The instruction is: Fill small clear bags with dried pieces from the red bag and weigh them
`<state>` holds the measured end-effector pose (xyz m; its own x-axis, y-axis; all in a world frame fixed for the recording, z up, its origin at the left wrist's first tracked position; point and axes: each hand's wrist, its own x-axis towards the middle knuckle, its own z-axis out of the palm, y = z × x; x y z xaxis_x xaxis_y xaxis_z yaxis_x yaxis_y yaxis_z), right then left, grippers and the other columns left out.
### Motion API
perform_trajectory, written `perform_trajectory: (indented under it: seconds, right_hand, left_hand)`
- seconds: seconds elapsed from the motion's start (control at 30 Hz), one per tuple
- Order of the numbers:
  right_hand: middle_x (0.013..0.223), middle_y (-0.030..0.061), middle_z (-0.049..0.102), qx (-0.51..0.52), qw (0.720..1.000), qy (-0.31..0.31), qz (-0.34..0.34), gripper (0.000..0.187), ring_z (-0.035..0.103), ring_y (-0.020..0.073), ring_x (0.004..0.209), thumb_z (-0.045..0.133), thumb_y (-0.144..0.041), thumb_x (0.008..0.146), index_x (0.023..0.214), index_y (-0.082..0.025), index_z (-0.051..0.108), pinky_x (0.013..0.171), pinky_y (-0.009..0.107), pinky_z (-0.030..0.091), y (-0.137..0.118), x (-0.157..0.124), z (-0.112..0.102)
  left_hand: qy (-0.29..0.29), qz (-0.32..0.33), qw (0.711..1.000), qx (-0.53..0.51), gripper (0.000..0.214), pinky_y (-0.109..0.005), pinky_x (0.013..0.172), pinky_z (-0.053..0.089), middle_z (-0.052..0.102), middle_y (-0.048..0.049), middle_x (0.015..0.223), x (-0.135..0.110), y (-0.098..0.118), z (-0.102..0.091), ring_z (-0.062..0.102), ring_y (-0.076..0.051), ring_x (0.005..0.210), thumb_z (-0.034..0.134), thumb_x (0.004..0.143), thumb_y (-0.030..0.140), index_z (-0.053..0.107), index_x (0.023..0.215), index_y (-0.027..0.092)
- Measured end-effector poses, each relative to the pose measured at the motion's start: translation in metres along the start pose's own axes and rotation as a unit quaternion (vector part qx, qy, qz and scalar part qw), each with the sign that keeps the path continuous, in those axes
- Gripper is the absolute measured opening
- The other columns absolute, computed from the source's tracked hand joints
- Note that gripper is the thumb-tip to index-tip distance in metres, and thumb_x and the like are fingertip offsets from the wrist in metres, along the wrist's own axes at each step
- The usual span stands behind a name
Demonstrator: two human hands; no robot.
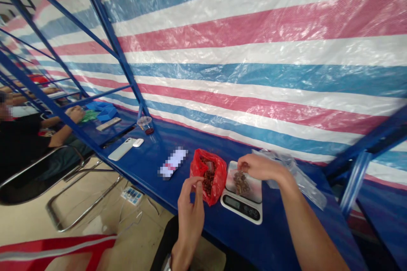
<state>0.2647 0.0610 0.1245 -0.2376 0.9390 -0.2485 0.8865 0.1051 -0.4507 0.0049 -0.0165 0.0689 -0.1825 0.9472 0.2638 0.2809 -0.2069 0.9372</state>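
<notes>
On the glossy blue tabletop [143,167] sits a flat white digital scale with a silvery plate and dark display panel [241,208], bearing a small clear plastic bag of brown pieces [242,185]. Over the scale's far side, the right hand [260,167] has its fingers curled at that bag's top; I cannot tell whether they pinch it. Just left of the scale stands an open red plastic bag [221,174] containing dark brown pieces [209,180]. At its near rim the left hand [190,209] brings thumb and forefinger close together; whether anything is between them cannot be told. Right of the scale lies crumpled clear plastic sheeting [300,180].
</notes>
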Motion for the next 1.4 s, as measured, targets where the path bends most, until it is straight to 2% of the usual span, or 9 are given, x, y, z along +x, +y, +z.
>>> perform_trajectory:
  seconds: [0.03, 0.1, 0.2, 0.33, 0.5, 0.67, 1.07, 1.27, 1.4]
  right_hand:
    - [0.100, 0.0045, 0.081, -0.018, 1.000, -0.025, 0.006, 0.035, 0.073, 0.0219, 0.092, 0.059, -0.002, 0.076, 0.094, -0.023, 0.081, 0.075, 0.025, 0.049, 0.005, 0.006, 0.002]
    - [0.101, 0.0085, 0.081, -0.032, 0.998, -0.035, 0.030, 0.037, 0.073, 0.0249, 0.093, 0.060, 0.001, 0.072, 0.095, -0.019, 0.081, 0.073, 0.027, 0.048, 0.011, 0.015, 0.007]
    - [0.103, 0.0102, 0.080, -0.044, 0.997, -0.016, 0.063, 0.038, 0.073, 0.0270, 0.096, 0.062, 0.002, 0.070, 0.097, -0.019, 0.080, 0.071, 0.028, 0.046, 0.017, 0.020, 0.011]
    - [0.103, 0.0072, 0.079, -0.043, 0.995, 0.013, 0.084, 0.037, 0.072, 0.0240, 0.095, 0.061, -0.003, 0.077, 0.105, -0.022, 0.077, 0.071, 0.026, 0.045, 0.023, 0.014, 0.007]
    - [0.098, 0.0060, 0.079, -0.023, 0.996, 0.017, 0.084, 0.038, 0.072, 0.0204, 0.088, 0.056, -0.002, 0.080, 0.106, -0.021, 0.075, 0.067, 0.025, 0.043, 0.027, 0.002, -0.006]
    - [0.096, 0.0061, 0.079, -0.013, 0.996, 0.022, 0.081, 0.035, 0.071, 0.0208, 0.086, 0.056, -0.001, 0.077, 0.098, -0.020, 0.076, 0.065, 0.025, 0.042, 0.027, -0.004, -0.011]
    - [0.101, 0.0059, 0.080, -0.011, 0.998, 0.019, 0.065, 0.034, 0.071, 0.0220, 0.089, 0.060, -0.002, 0.076, 0.095, -0.022, 0.078, 0.070, 0.026, 0.044, 0.030, 0.001, -0.008]
    - [0.102, 0.0048, 0.080, -0.014, 0.998, 0.017, 0.066, 0.036, 0.071, 0.0230, 0.093, 0.061, -0.003, 0.077, 0.100, -0.024, 0.078, 0.072, 0.026, 0.046, 0.028, 0.006, -0.002]
    - [0.099, 0.0075, 0.080, -0.022, 0.997, 0.013, 0.069, 0.034, 0.072, 0.0264, 0.090, 0.064, -0.006, 0.078, 0.104, -0.022, 0.079, 0.071, 0.029, 0.047, 0.027, 0.012, 0.003]
  left_hand:
    - [0.002, 0.003, 1.000, 0.004, 0.034, -0.031, 0.084, 0.053, 0.073, -0.0075, 0.098, 0.000, 0.000, -0.002, 0.067, -0.021, 0.088, 0.054, 0.100, 0.050, 0.072, 0.101, 0.021]
    - [0.003, 0.007, 1.000, 0.011, 0.034, -0.030, 0.084, 0.052, 0.072, -0.0069, 0.099, 0.000, 0.000, -0.005, 0.067, -0.021, 0.090, 0.054, 0.100, 0.050, 0.071, 0.101, 0.021]
    - [0.005, 0.009, 1.000, 0.017, 0.034, -0.030, 0.085, 0.052, 0.072, -0.0066, 0.100, 0.000, -0.001, -0.009, 0.066, -0.021, 0.092, 0.054, 0.100, 0.050, 0.071, 0.102, 0.021]
    - [0.005, 0.009, 1.000, 0.023, 0.035, -0.031, 0.086, 0.052, 0.072, -0.0064, 0.100, 0.000, -0.004, -0.013, 0.066, -0.021, 0.092, 0.053, 0.100, 0.052, 0.070, 0.103, 0.021]
    - [0.015, 0.003, 0.999, 0.033, 0.037, -0.031, 0.086, 0.053, 0.073, -0.0063, 0.099, 0.001, -0.007, -0.012, 0.068, -0.021, 0.093, 0.055, 0.099, 0.054, 0.070, 0.102, 0.021]
    - [0.006, 0.006, 1.000, 0.030, 0.037, -0.032, 0.086, 0.054, 0.073, -0.0066, 0.098, -0.001, -0.008, -0.009, 0.068, -0.022, 0.092, 0.055, 0.099, 0.055, 0.070, 0.101, 0.021]
    - [-0.003, 0.003, 0.999, 0.037, 0.040, -0.032, 0.084, 0.055, 0.074, -0.0075, 0.096, 0.001, -0.010, -0.007, 0.069, -0.023, 0.090, 0.057, 0.097, 0.057, 0.072, 0.099, 0.020]
    - [-0.006, 0.002, 0.999, 0.038, 0.042, -0.030, 0.080, 0.055, 0.074, -0.0069, 0.094, 0.001, -0.007, -0.006, 0.070, -0.022, 0.087, 0.058, 0.096, 0.059, 0.072, 0.098, 0.020]
    - [-0.007, -0.002, 0.999, 0.036, 0.043, -0.030, 0.079, 0.055, 0.074, -0.0069, 0.092, 0.000, -0.004, -0.006, 0.069, -0.022, 0.086, 0.058, 0.095, 0.061, 0.072, 0.097, 0.020]
